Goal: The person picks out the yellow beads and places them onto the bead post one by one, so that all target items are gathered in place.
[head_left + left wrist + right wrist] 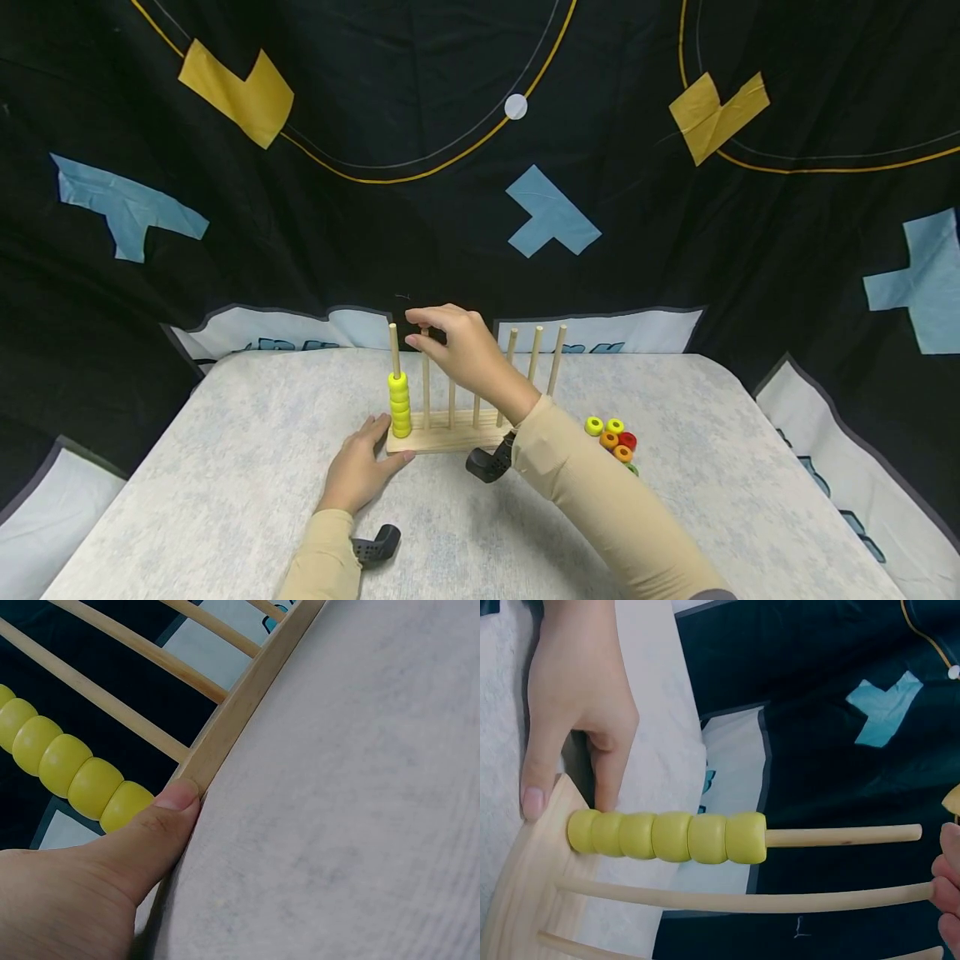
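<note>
A wooden peg rack (442,439) with several upright pegs stands on the table. Yellow beads (400,406) are stacked on its leftmost peg, whose upper part is bare. My left hand (358,473) grips the left end of the base, the thumb (178,796) on the front edge beside the lowest bead. Up at the top of the second peg (780,902) is my right hand (468,350), thumb and index finger curved and apart with no bead visible between them. In the right wrist view, only its fingertips (946,881) show, at that peg's tip.
To the right of the rack lies a small group of loose beads (609,440), yellow, orange, red and green. My right forearm (600,508) crosses the table in front of the rack's right end. A dark patterned cloth (420,242) hangs behind the table.
</note>
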A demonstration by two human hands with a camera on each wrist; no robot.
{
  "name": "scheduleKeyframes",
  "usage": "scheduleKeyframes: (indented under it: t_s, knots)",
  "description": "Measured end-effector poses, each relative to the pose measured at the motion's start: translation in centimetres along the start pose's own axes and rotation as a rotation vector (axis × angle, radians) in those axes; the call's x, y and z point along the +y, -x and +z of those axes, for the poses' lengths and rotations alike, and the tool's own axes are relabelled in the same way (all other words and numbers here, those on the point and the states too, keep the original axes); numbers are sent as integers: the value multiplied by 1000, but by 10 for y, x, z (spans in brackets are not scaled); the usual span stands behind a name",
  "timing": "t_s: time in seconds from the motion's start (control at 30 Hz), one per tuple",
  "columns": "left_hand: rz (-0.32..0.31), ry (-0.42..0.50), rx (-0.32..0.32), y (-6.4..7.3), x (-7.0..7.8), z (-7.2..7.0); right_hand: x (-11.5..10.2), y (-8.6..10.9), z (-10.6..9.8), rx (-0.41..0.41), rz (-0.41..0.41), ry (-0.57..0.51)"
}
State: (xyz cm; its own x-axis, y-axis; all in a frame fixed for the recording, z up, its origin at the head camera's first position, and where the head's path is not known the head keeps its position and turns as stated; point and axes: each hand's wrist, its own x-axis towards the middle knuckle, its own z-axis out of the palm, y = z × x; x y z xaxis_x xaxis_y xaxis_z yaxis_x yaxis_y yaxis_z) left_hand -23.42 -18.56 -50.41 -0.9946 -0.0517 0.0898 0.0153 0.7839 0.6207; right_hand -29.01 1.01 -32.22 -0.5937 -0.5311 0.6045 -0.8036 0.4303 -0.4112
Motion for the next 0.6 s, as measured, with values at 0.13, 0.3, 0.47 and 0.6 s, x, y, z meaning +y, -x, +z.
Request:
scheduleKeyframes:
  t_s: [0.13, 0.3, 0.47, 0.6]
  knots:
    - [-10, -3, -3, 0, 0, 0, -3, 12, -4, 52, -57, 10]
    - [-14, -13, -1, -1, 0, 1, -6, 29, -7, 47, -101, 24]
    - [-16, -16, 0, 0, 1, 0, -4, 50, -7, 6, -110, 3]
    - [-11, -12, -4, 0, 2, -1, -2, 70, -7, -41, -54, -39]
